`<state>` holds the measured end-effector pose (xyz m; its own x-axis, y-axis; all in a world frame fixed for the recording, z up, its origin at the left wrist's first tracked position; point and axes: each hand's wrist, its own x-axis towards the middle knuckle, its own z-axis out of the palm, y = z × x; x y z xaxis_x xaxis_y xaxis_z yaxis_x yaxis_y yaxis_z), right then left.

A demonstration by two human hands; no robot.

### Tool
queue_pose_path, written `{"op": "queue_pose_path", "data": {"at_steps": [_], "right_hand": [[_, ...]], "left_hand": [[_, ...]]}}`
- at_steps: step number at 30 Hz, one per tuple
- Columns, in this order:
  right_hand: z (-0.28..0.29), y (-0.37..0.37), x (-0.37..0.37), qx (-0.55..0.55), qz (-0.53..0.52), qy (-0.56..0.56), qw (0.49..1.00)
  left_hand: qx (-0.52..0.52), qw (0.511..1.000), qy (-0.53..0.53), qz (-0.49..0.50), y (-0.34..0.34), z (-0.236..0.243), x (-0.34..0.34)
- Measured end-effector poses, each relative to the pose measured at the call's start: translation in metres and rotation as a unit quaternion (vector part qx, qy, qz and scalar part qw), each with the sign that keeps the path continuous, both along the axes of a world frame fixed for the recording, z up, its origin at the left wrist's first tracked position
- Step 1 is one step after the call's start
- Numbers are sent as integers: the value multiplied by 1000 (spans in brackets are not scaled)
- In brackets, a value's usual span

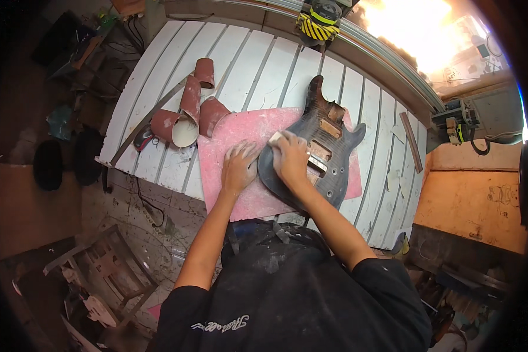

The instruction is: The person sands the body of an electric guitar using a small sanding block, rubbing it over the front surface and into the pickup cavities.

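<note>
An unstrung electric guitar body (pixel 353 141), dark grey with bare wooden cavities, lies flat on a dusty pink sheet (pixel 246 126). My right hand (pixel 291 158) rests on the body's rounded lower-left end, its fingers curled over a small pale block (pixel 275 138). Most of that block is hidden under the fingers, so its exact kind cannot be made out. Beside the guitar's left edge, my left hand (pixel 240 167) lies on the sheet with its fingers extended, holding nothing.
Several curled reddish-brown sandpaper pieces (pixel 165 124) sit left of the sheet on the white slatted table (pixel 232 53). Near them are a long thin strip (pixel 149 117) and a red-and-black tool handle (pixel 142 139). A narrow wooden stick (pixel 411 141) lies at the table's right.
</note>
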<state>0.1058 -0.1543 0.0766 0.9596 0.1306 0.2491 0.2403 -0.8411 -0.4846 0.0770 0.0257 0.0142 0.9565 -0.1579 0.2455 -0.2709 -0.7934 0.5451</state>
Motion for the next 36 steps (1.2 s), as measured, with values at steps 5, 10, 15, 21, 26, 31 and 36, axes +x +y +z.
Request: {"op": "queue_pose_path", "data": {"at_steps": [5,10,15,21,26,31,36], "right_hand": [[-4,-4,-63,-15,120,-12,993],[1,7,-10,1,46,3,999],[-11,-10,-69,13,118,-3,993],[-4,-37,2,-23,76,-19,997],[13,-41,10,-57,-34,-11,998],[3,-32,-70,-28,136,-34,990],[12,-104,22,-41,-196,19,980]], "left_hand": [[11,1000,5,-1,5,-5,-1],[3,1000,-6,0,3,2,-2],[5,1000,-2,-2,5,-6,-2],[9,1000,0,-1,7,-4,-3],[35,999,-4,-6,8,-5,-5],[27,1000,-3,-9,6,-1,-2],[-34,998,43,2,-1,-19,1]]}}
